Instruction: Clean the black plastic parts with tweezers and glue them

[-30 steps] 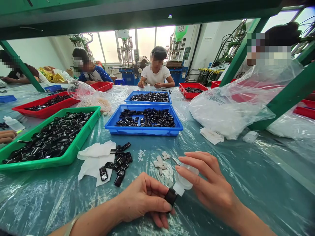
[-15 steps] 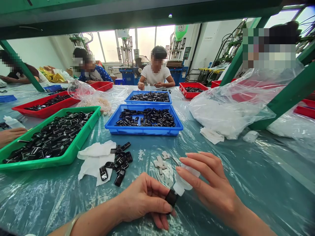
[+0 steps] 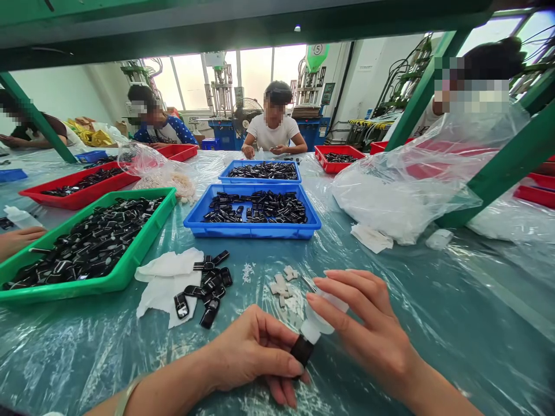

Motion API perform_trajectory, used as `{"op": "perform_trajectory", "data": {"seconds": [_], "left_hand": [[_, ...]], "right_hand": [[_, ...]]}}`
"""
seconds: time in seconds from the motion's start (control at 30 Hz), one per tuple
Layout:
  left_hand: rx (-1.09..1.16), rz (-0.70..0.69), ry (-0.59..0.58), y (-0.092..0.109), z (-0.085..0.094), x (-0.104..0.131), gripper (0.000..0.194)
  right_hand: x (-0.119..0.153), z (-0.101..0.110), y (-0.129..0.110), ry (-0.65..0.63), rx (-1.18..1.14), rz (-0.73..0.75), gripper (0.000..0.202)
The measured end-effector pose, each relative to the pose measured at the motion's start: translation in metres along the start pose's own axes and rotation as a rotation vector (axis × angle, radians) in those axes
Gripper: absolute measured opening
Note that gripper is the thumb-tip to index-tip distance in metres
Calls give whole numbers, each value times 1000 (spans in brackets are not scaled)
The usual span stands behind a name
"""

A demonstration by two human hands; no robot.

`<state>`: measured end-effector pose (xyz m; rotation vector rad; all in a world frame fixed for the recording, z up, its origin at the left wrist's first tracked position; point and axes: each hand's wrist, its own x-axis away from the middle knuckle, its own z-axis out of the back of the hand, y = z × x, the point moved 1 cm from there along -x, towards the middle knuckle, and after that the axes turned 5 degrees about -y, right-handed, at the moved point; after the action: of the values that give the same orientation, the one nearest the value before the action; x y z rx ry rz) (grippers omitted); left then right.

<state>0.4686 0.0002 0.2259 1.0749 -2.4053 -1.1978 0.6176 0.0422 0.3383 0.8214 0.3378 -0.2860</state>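
Toward the near edge of the table (image 3: 468,323), the left hand (image 3: 255,349) is pinching a black part (image 3: 302,351) between thumb and fingers. The right hand (image 3: 379,329) is gripping a slanted bottle (image 3: 326,315), its white cap (image 3: 310,331) meeting the part's upper end. Loose black pieces (image 3: 211,284) are overlapping a white cloth's (image 3: 154,283) right edge.

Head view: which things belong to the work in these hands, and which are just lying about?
Seemingly part of the work:
black piece, in the left hand
white bottle, in the right hand
loose black parts, perhaps, since they look alike

Perhaps just lying about:
clear plastic bag
crumpled white tissue near it
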Motion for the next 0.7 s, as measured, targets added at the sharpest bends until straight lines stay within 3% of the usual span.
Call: {"op": "perform_trajectory", "data": {"seconds": [0.7], "left_hand": [[10, 0, 5, 2, -1, 0, 35]], "right_hand": [[-6, -3, 3, 11, -129, 10, 27]]}}
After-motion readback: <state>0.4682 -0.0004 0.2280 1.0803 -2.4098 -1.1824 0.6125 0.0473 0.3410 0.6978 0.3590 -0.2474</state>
